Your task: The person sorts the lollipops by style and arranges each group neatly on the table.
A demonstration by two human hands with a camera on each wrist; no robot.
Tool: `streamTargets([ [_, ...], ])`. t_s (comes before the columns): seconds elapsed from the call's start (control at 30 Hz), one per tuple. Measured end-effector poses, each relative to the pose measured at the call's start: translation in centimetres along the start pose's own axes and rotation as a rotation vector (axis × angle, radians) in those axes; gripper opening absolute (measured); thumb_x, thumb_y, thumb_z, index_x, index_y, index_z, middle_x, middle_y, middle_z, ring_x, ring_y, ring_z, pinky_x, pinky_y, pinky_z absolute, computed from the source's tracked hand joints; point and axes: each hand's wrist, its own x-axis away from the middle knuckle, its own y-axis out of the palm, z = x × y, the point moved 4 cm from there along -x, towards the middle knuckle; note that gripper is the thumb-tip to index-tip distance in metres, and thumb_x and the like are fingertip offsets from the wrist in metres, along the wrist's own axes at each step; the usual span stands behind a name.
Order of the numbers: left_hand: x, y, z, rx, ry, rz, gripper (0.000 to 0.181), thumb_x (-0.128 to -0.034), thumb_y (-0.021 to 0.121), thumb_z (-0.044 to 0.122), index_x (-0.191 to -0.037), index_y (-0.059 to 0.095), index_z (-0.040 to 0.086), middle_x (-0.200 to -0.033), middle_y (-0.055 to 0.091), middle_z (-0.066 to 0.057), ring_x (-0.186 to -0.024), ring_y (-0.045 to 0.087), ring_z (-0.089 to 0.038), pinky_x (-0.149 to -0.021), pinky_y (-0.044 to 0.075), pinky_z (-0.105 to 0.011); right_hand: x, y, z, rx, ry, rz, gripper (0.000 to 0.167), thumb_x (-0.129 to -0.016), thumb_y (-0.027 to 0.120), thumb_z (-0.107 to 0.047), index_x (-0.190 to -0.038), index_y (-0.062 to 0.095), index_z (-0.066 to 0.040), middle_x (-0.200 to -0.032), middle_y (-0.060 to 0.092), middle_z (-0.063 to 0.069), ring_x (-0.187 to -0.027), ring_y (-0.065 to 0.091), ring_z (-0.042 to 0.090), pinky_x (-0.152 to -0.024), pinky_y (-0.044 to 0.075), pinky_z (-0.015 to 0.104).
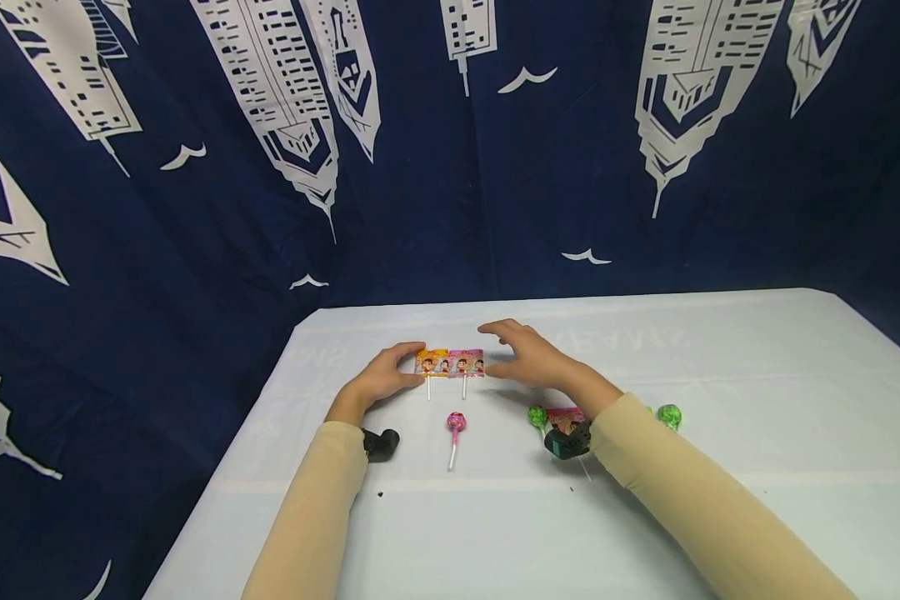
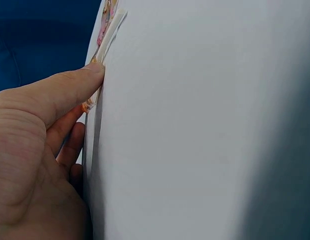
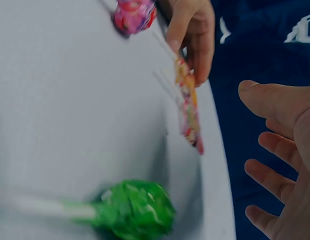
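Observation:
My left hand [image 1: 381, 377] pinches the left edge of a flat lollipop in an orange wrapper [image 1: 431, 362] between thumb and fingers. Right beside it lies a flat lollipop in a pink wrapper [image 1: 467, 361], its white stick pointing toward me. My right hand [image 1: 528, 358] hovers just right of the pink one, fingers spread and holding nothing. In the right wrist view, a gap shows between this hand and the two wrapped lollipops [image 3: 187, 95]. Nearer to me lies a round pink lollipop [image 1: 457, 422] with its stick toward me.
Under my right forearm lie a round green lollipop [image 1: 537, 416] and a flat red-pink wrapped lollipop [image 1: 564, 418], partly hidden by the wrist camera. Another green lollipop [image 1: 670, 416] lies right of the sleeve. A white cloth covers the table [image 1: 780, 400]; a dark blue curtain [image 1: 450, 208] hangs behind.

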Motion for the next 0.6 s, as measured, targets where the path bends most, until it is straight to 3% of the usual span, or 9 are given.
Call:
streamTargets([
  [0.4, -0.1, -0.1, -0.1, -0.021, 0.003, -0.004, 0.066, -0.0902, 0.072, 0.016, -0.150, 0.045, 0.019, -0.161, 0.038, -0.008, -0.153, 0.026, -0.031, -0.125, 0.019, -0.052, 4.7, -2.8, -0.3, -0.012, -0.084, 0.077, 0.063, -0.090, 0.073, -0.020, -0.147, 0.047, -0.013, -0.150, 0.047, 0.012, -0.129, 0.051, 0.036, -0.106, 0.042, 0.059],
  [0.6, -0.1, 0.0, -0.1, -0.014, -0.005, -0.005, 0.066, -0.0901, 0.072, 0.016, -0.150, 0.046, 0.019, -0.161, 0.038, -0.008, -0.153, 0.025, -0.031, -0.126, 0.018, -0.052, 6.8, -3.5, 0.2, -0.016, -0.081, 0.097, 0.062, -0.090, 0.074, -0.019, -0.146, 0.048, -0.014, -0.149, 0.048, 0.010, -0.130, 0.051, 0.034, -0.107, 0.042, 0.058],
])
